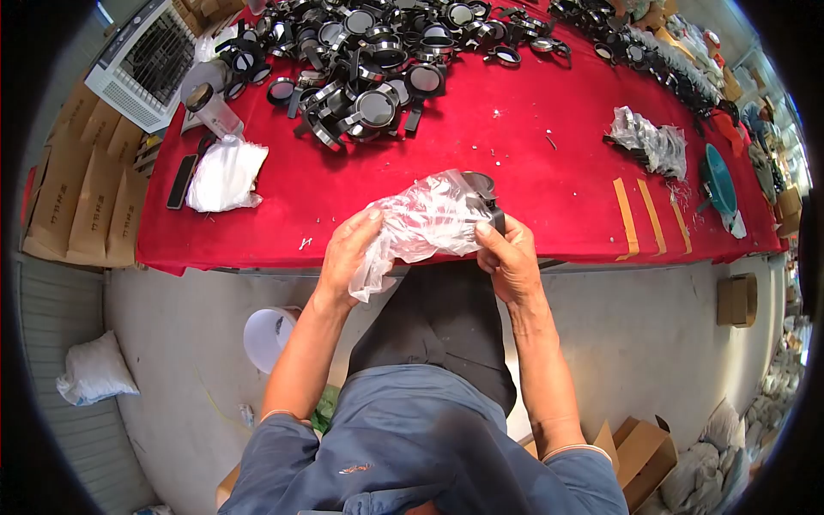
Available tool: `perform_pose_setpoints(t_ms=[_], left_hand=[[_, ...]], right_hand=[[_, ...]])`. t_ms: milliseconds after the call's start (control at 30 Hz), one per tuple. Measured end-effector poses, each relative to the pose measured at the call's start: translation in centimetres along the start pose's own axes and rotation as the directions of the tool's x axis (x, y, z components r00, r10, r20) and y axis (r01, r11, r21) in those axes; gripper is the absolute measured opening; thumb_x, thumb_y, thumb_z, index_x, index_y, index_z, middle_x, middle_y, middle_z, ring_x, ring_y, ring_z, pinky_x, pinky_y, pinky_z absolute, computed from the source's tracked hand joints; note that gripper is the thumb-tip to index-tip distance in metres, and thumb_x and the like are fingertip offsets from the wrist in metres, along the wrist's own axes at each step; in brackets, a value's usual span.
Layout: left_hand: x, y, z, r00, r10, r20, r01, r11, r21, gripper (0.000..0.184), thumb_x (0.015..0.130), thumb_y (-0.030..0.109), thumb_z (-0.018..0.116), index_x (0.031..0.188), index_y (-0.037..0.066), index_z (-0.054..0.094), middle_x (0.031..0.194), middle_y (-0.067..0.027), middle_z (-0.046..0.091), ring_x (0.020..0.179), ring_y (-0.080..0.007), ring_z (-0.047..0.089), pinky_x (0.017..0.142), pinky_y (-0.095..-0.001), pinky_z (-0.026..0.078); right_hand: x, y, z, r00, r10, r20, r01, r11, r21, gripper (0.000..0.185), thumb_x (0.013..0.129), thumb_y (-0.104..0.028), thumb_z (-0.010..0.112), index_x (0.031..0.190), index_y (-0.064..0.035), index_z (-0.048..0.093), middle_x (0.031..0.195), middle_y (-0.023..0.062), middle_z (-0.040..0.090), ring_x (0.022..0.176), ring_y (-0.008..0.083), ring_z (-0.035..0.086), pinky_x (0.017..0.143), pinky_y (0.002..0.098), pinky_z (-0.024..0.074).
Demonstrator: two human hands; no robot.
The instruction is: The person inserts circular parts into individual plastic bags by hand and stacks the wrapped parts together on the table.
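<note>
As I follow the head camera from afar, I see the left hand (348,255) curled on the left side of a crumpled clear plastic bag (427,221), while the right hand (510,259) grips a black part (494,214) at the bag's right end, thumb pressed on it. Both sit at the near edge of the red-covered counter (549,206); I can't quite tell how far the film covers the part. Beyond lies a heap of round-faced black pieces (375,109).
</note>
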State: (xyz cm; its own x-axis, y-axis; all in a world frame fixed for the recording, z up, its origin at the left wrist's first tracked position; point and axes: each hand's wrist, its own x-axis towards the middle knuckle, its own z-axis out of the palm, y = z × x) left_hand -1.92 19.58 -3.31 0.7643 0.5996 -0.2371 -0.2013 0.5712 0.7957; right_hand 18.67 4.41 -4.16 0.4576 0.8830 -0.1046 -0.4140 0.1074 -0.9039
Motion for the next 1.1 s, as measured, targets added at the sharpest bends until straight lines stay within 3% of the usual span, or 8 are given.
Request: perform_pose_setpoints(t_ms=[167, 233, 333, 500, 600, 733, 833, 1100], left_hand=[[0.0, -0.5, -0.4, 0.998, 0.044, -0.039, -0.045, 0.999, -0.015, 0.026, 0.109, 0.024, 0.057, 0.117, 0.002, 0.067, 0.102, -0.0074, 0.073, 0.087, -0.0116, 0.070, 0.076, -0.0269, 0.057], [0.8, -1.3, -1.3, 0.982, 0.133, -0.135, -0.083, 0.943, 0.321, 0.025, 0.106, 0.023, 0.061, 0.118, 0.002, 0.067, 0.104, -0.0081, 0.073, 0.086, -0.0140, 0.069, 0.079, -0.0286, 0.055], [-0.3, -1.0, 0.7, 0.668, 0.730, -0.145, -0.165, 0.336, 0.927, 0.030, 0.090, 0.013, 0.077, 0.114, -0.001, 0.067, 0.093, -0.0106, 0.071, 0.082, -0.0230, 0.068, 0.077, -0.0364, 0.054], [-2.1, -0.8, 4.4, 0.823, 0.568, 0.000, -0.286, 0.413, 0.864, 0.030, 0.078, 0.013, 0.089, 0.098, 0.002, 0.068, 0.084, -0.0043, 0.067, 0.078, -0.0145, 0.065, 0.071, -0.0302, 0.053], [-1.5, -2.2, 5.8, 0.737, 0.659, 0.150, -0.351, 0.182, 0.919, 0.036, 0.080, 0.020, 0.089, 0.101, 0.002, 0.066, 0.081, -0.0052, 0.067, 0.076, -0.0133, 0.064, 0.071, -0.0314, 0.053], [-0.4, -3.7, 5.2, 0.900, 0.429, -0.073, -0.236, 0.622, 0.747, 0.024, 0.090, 0.016, 0.080, 0.103, 0.001, 0.066, 0.085, -0.0037, 0.069, 0.078, -0.0089, 0.062, 0.069, -0.0278, 0.051], [-0.6, -3.7, 4.8, 0.918, 0.395, -0.029, -0.216, 0.559, 0.801, 0.020, 0.091, 0.016, 0.076, 0.101, 0.000, 0.067, 0.084, -0.0109, 0.072, 0.076, -0.0193, 0.069, 0.070, -0.0342, 0.054], [-0.2, -1.8, 5.3, 0.865, 0.500, -0.035, -0.305, 0.581, 0.754, 0.014, 0.092, 0.011, 0.071, 0.100, 0.000, 0.068, 0.082, -0.0111, 0.072, 0.073, -0.0174, 0.069, 0.069, -0.0327, 0.054]], right_hand=[[-0.4, 0.2, -0.5, 1.000, 0.005, -0.016, -0.005, 1.000, 0.004, 0.019, 0.096, -0.022, 0.075, 0.097, -0.0065, 0.065, 0.071, -0.0073, 0.051, 0.054, 0.0025, 0.038, 0.049, 0.0231, 0.0298], [-0.7, 0.1, -0.4, 0.999, -0.025, -0.047, 0.022, 0.997, -0.070, 0.017, 0.096, -0.021, 0.075, 0.096, -0.0057, 0.066, 0.070, -0.0071, 0.053, 0.056, 0.0023, 0.042, 0.050, 0.0228, 0.0326], [-1.3, -0.4, 0.7, 0.984, -0.138, -0.113, 0.101, 0.955, -0.280, 0.016, 0.096, -0.018, 0.076, 0.096, -0.0033, 0.070, 0.073, -0.0058, 0.060, 0.063, 0.0030, 0.050, 0.056, 0.0234, 0.0400], [-1.8, 1.0, 2.8, 0.939, -0.322, -0.124, 0.215, 0.827, -0.519, 0.014, 0.096, -0.014, 0.077, 0.095, -0.0012, 0.071, 0.077, -0.0005, 0.068, 0.072, 0.0061, 0.058, 0.065, 0.0265, 0.0492], [-2.3, 2.2, 3.7, 0.931, -0.322, -0.169, 0.195, 0.834, -0.516, 0.016, 0.096, -0.015, 0.077, 0.093, -0.0008, 0.069, 0.079, -0.0015, 0.068, 0.073, 0.0058, 0.058, 0.065, 0.0269, 0.0498], [-3.0, 2.1, 4.1, 0.935, -0.288, -0.205, 0.185, 0.893, -0.409, 0.017, 0.096, -0.015, 0.076, 0.094, -0.0007, 0.068, 0.080, -0.0022, 0.068, 0.074, 0.0055, 0.058, 0.066, 0.0267, 0.0497], [-3.2, 2.1, 4.2, 0.937, -0.269, -0.222, 0.180, 0.918, -0.354, 0.017, 0.097, -0.016, 0.076, 0.095, -0.0011, 0.068, 0.079, -0.0024, 0.067, 0.074, 0.0054, 0.057, 0.066, 0.0263, 0.0485], [-2.8, 2.6, 1.4, 0.922, -0.312, -0.229, 0.165, 0.852, -0.498, 0.030, 0.101, -0.028, 0.071, 0.091, -0.0008, 0.067, 0.075, -0.0040, 0.059, 0.073, 0.0056, 0.049, 0.064, 0.0285, 0.0435]])
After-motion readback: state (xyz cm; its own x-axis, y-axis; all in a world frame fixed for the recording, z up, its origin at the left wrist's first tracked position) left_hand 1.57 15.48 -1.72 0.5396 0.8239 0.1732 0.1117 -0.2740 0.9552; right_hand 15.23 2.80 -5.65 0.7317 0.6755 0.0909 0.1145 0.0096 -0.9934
